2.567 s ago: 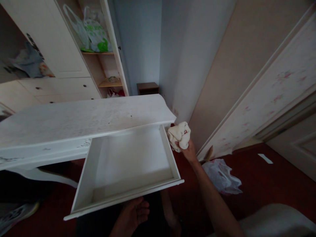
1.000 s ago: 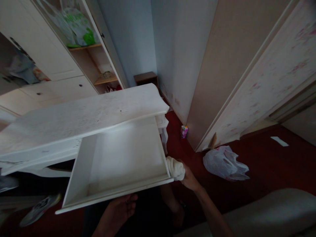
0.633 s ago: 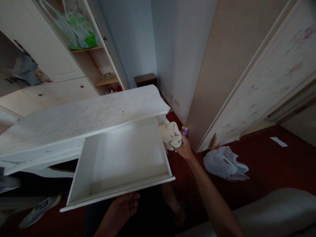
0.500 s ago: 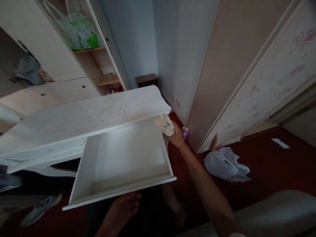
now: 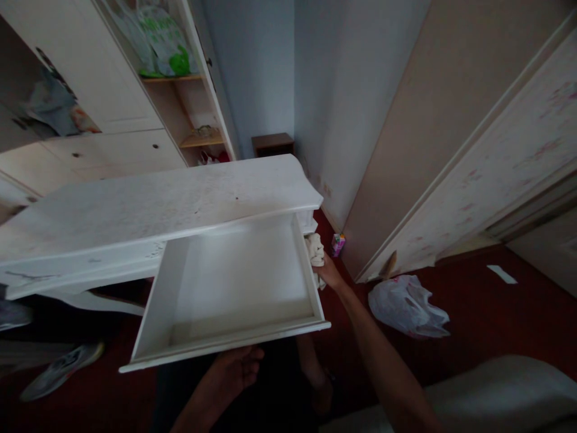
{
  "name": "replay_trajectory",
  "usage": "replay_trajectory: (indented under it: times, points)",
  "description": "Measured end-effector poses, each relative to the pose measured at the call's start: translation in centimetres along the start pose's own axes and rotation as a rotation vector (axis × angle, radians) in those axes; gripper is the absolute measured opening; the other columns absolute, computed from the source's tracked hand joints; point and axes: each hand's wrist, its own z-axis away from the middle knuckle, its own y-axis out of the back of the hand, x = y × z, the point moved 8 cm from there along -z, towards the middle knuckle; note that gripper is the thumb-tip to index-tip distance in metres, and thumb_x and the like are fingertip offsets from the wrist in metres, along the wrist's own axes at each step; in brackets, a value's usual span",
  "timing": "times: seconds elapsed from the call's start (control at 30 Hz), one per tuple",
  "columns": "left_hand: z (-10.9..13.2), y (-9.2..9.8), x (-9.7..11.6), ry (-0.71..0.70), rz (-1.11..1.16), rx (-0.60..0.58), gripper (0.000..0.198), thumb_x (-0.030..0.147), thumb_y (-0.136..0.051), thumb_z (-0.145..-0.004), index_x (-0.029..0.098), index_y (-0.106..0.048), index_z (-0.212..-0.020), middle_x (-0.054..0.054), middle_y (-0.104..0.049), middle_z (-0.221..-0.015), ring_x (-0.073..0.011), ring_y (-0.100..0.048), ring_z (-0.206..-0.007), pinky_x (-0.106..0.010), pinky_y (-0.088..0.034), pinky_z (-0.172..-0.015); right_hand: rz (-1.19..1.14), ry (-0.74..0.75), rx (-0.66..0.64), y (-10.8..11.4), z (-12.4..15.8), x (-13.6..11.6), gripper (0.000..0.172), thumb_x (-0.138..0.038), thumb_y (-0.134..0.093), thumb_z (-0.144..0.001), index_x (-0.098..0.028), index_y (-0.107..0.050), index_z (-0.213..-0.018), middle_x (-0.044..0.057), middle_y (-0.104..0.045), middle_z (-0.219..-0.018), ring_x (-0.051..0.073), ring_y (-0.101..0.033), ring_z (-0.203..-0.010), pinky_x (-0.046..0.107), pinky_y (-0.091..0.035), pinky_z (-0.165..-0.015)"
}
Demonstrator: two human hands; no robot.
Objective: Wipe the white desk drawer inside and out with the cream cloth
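A white desk [image 5: 148,207] has its empty drawer [image 5: 234,288] pulled far out. My right hand [image 5: 330,275] is closed on a crumpled cream cloth [image 5: 315,249] and presses it against the outer right side of the drawer, just below the desktop's corner. My left hand [image 5: 237,370] rests under the drawer's front edge, palm up with the fingers loosely curled and nothing in it.
A white plastic bag [image 5: 408,307] and a small pink carton [image 5: 338,243] lie on the dark red floor by the wall. A shoe [image 5: 58,368] lies under the desk at the left. A wardrobe with shelves [image 5: 193,141] and a small brown stool [image 5: 273,144] stand behind.
My right hand has wiped the cloth along the drawer's right side: down near the front corner, up to the desktop corner, now slightly lower beside the side panel. The left hand stayed under the drawer.
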Motion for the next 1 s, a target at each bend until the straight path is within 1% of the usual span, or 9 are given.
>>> replay_trajectory:
  times: [0.1,0.23,0.3,0.37,0.5,0.63,0.73,0.83,1.0]
  points:
    - [-0.3,0.1,-0.1,-0.014,-0.048,-0.011,0.015,0.016,-0.087,-0.07,0.01,-0.075,-0.078,-0.01,-0.078,-0.075,-0.0158,-0.068,-0.058,-0.025,-0.05,-0.057,-0.029,-0.075,-0.063,0.1,3.2,1.1,0.044,-0.034,-0.075,-0.061,-0.02,-0.071,-0.102,0.006,-0.076,-0.099,0.024,-0.069,-0.089,0.047,-0.054,-0.095]
    - [-0.1,-0.8,-0.1,-0.026,-0.054,-0.103,0.017,0.021,-0.084,-0.075,0.01,-0.074,-0.083,-0.01,-0.077,-0.075,-0.0158,-0.068,-0.058,-0.025,-0.05,-0.057,-0.021,-0.138,-0.148,0.0,7.3,1.2,0.035,-0.034,-0.078,-0.063,-0.021,-0.075,-0.095,0.003,-0.075,-0.085,0.024,-0.069,-0.084,0.047,-0.056,-0.09]
    - [0.0,-1.4,-0.1,-0.019,-0.052,-0.135,0.017,0.024,-0.083,-0.077,0.011,-0.072,-0.083,-0.009,-0.076,-0.072,-0.0157,-0.068,-0.057,-0.025,-0.049,-0.056,-0.041,-0.168,-0.148,0.1,8.9,1.1,0.032,-0.037,-0.079,-0.063,-0.022,-0.076,-0.091,0.003,-0.074,-0.081,0.025,-0.069,-0.084,0.047,-0.057,-0.089]
    - [0.2,-2.1,-0.2,-0.001,-0.056,-0.176,0.02,0.028,-0.082,-0.078,0.012,-0.071,-0.082,-0.008,-0.075,-0.07,-0.0162,-0.067,-0.055,-0.025,-0.048,-0.055,-0.046,-0.184,-0.076,0.8,10.0,1.0,0.032,-0.038,-0.08,-0.06,-0.023,-0.076,-0.088,0.003,-0.075,-0.081,0.027,-0.07,-0.085,0.047,-0.058,-0.086]
    - [0.3,-4.0,0.5,-0.007,-0.064,-0.302,0.029,0.04,-0.08,-0.08,0.014,-0.068,-0.085,-0.007,-0.074,-0.07,-0.0173,-0.068,-0.056,-0.026,-0.047,-0.055,-0.033,-0.228,0.152,2.9,11.3,0.6,0.034,-0.031,-0.077,-0.055,-0.022,-0.076,-0.088,0.005,-0.077,-0.081,0.029,-0.071,-0.079,0.043,-0.06,-0.075]
    - [-0.2,-5.3,2.7,-0.066,-0.065,-0.384,0.032,0.046,-0.076,-0.084,0.015,-0.066,-0.086,-0.007,-0.073,-0.071,-0.0174,-0.067,-0.057,-0.026,-0.046,-0.055,-0.083,-0.308,0.38,4.9,12.5,0.3,0.041,-0.029,-0.076,-0.05,-0.019,-0.072,-0.089,0.003,-0.076,-0.077,0.025,-0.069,-0.066,0.036,-0.056,-0.06]
    - [-0.9,-6.0,4.7,-0.083,-0.064,-0.429,0.032,0.046,-0.072,-0.087,0.015,-0.065,-0.084,-0.006,-0.072,-0.071,-0.0173,-0.067,-0.058,-0.027,-0.046,-0.058,-0.109,-0.3,0.532,6.0,13.3,-0.6,0.046,-0.029,-0.078,-0.049,-0.019,-0.069,-0.093,0.0,-0.075,-0.077,0.023,-0.068,-0.066,0.032,-0.055,-0.059]
    - [-2.0,-6.7,6.7,-0.075,-0.057,-0.446,0.032,0.046,-0.069,-0.089,0.016,-0.063,-0.083,-0.006,-0.07,-0.071,-0.0165,-0.065,-0.058,-0.027,-0.046,-0.06,-0.118,-0.281,0.606,6.2,13.8,-1.7,0.05,-0.029,-0.08,-0.047,-0.02,-0.068,-0.096,-0.001,-0.075,-0.081,0.021,-0.068,-0.068,0.031,-0.055,-0.061]
    - [-4.2,-8.2,9.7,-0.071,-0.058,-0.413,0.031,0.044,-0.066,-0.091,0.015,-0.061,-0.082,-0.007,-0.07,-0.071,-0.0159,-0.064,-0.057,-0.026,-0.045,-0.059,-0.095,-0.253,0.612,5.3,13.8,-3.0,0.049,-0.03,-0.08,-0.048,-0.021,-0.068,-0.095,-0.001,-0.074,-0.083,0.022,-0.069,-0.073,0.032,-0.056,-0.065]
